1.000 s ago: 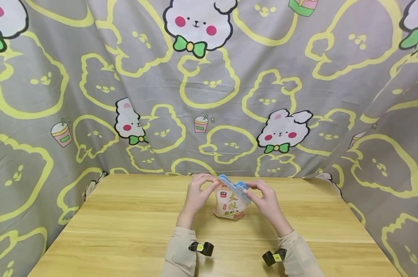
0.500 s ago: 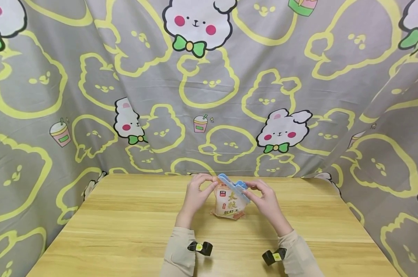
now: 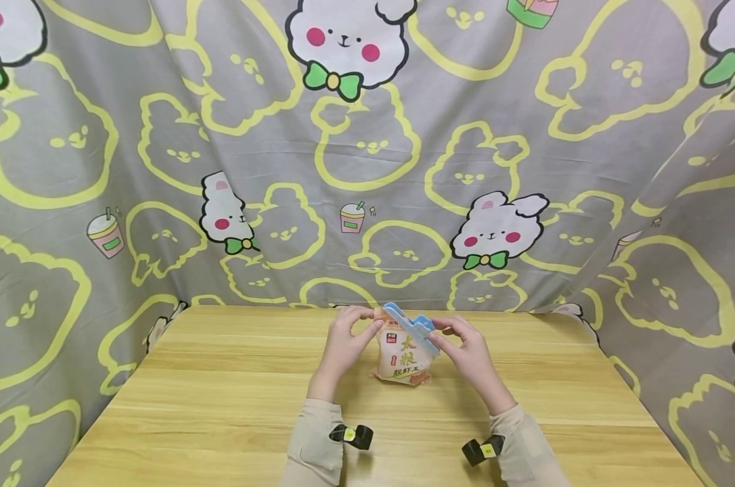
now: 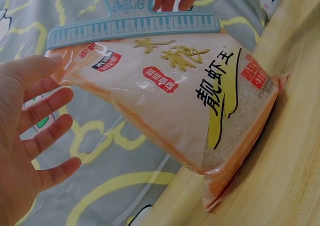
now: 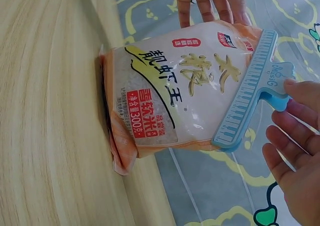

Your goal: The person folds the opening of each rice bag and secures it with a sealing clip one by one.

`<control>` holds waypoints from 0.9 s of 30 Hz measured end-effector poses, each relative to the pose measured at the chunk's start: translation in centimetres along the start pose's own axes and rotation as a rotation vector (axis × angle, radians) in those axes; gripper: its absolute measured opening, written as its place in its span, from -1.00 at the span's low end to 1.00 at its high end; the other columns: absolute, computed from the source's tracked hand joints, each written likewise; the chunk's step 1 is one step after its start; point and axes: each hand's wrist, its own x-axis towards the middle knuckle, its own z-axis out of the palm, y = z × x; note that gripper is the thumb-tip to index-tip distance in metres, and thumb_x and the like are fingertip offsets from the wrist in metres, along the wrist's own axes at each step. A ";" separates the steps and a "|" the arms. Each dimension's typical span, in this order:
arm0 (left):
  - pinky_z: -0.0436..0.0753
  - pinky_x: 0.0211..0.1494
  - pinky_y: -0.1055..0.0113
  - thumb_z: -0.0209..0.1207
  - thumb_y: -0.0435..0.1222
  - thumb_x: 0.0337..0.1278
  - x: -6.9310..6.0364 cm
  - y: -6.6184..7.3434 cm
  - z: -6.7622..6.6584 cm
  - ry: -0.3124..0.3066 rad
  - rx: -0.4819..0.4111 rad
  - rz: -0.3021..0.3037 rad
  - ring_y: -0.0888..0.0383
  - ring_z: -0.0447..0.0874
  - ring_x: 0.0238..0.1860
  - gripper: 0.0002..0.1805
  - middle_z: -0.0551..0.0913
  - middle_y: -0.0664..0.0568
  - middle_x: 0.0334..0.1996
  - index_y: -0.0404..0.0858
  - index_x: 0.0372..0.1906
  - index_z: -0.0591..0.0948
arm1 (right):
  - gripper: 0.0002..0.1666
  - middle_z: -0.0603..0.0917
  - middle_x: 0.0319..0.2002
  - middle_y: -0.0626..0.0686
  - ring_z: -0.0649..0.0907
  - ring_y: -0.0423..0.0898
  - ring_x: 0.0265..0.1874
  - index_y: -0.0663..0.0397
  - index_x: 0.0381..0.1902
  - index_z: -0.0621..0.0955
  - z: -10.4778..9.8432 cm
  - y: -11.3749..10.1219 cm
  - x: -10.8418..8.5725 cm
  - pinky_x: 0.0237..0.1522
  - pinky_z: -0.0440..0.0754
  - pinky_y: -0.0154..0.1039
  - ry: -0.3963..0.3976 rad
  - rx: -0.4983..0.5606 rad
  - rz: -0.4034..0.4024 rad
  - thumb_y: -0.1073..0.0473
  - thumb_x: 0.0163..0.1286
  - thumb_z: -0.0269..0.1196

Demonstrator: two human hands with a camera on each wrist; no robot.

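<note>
A bag of rice stands on the table, its top edge covered by a long light-blue bag clip with a piano-key print. In the head view the clip slants down to the right across the bag's top. My left hand pinches the bag's upper left corner between thumb and index finger; its other fingers are spread in the left wrist view. My right hand pinches the clip's handle between thumb and index finger, the remaining fingers loosely bent. Rice grains show through the bag's clear window.
The wooden table spreads around the bag on all sides. A grey curtain with yellow outlines and white cartoon figures hangs behind and at both sides. Each sleeve carries a black wrist camera strap.
The clip has shifted slightly up and to the left, now a little further over the bag's top. Both hands keep nearly the same place and hold.
</note>
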 end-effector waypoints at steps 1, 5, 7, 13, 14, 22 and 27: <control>0.55 0.07 0.10 0.33 -0.19 0.13 0.0 0.0 0.0 -0.001 0.000 0.000 0.08 0.59 -0.06 -0.83 0.72 0.03 -0.19 -0.15 -0.20 0.72 | -0.72 0.73 -0.13 0.13 0.66 0.02 -0.19 0.19 -0.10 0.69 0.0 0.1 0.0 -0.07 0.63 -0.26 -0.001 -0.003 0.002 0.31 0.19 0.39; 0.56 0.07 0.03 0.33 -0.19 0.14 -0.1 -0.1 0.0 -0.005 0.001 -0.002 0.08 0.59 -0.06 -0.82 0.71 0.02 -0.19 -0.15 -0.18 0.71 | -0.72 0.73 -0.13 0.13 0.65 -0.01 -0.19 0.20 -0.10 0.69 -0.1 0.4 0.0 -0.08 0.64 -0.27 -0.006 -0.011 -0.007 0.31 0.20 0.38; 0.56 0.07 0.00 0.32 -0.18 0.15 -0.1 -0.2 -0.1 -0.008 0.001 -0.005 0.08 0.59 -0.06 -0.81 0.71 0.02 -0.19 -0.15 -0.17 0.71 | -0.72 0.73 -0.13 0.13 0.65 0.00 -0.18 0.19 -0.09 0.69 -0.1 0.4 0.0 -0.07 0.64 -0.25 -0.010 -0.010 -0.004 0.30 0.21 0.37; 0.56 0.08 -0.03 0.32 -0.19 0.16 -0.1 -0.2 -0.1 -0.011 -0.001 -0.004 0.05 0.60 -0.06 -0.81 0.72 -0.01 -0.19 -0.18 -0.17 0.71 | -0.72 0.73 -0.11 0.11 0.66 0.07 -0.16 0.18 -0.08 0.69 -0.1 0.4 0.1 -0.05 0.64 -0.15 -0.011 -0.010 0.015 0.30 0.22 0.37; 0.57 0.08 -0.01 0.31 -0.19 0.16 -0.1 -0.2 -0.1 -0.012 0.002 -0.005 0.05 0.60 -0.06 -0.81 0.72 -0.01 -0.19 -0.18 -0.17 0.71 | -0.72 0.73 -0.11 0.12 0.66 0.09 -0.16 0.18 -0.08 0.69 -0.1 0.3 0.1 -0.05 0.64 -0.12 -0.011 -0.006 0.016 0.30 0.21 0.37; 0.56 0.10 0.09 0.31 -0.18 0.16 0.0 -0.3 -0.2 -0.021 0.012 -0.023 0.06 0.61 -0.05 -0.80 0.72 -0.01 -0.17 -0.18 -0.16 0.71 | -0.71 0.74 -0.11 0.15 0.65 0.09 -0.15 0.20 -0.08 0.69 -0.3 0.5 0.2 -0.06 0.65 -0.14 0.003 -0.004 0.006 0.33 0.20 0.38; 0.56 0.09 0.01 0.30 -0.18 0.17 -0.1 -0.4 -0.3 -0.021 0.003 -0.026 0.04 0.60 -0.06 -0.79 0.72 -0.05 -0.16 -0.20 -0.16 0.71 | -0.74 0.74 -0.12 0.14 0.65 -0.04 -0.16 0.20 -0.10 0.69 -0.6 0.4 0.2 -0.07 0.63 -0.31 0.001 -0.011 -0.002 0.32 0.22 0.36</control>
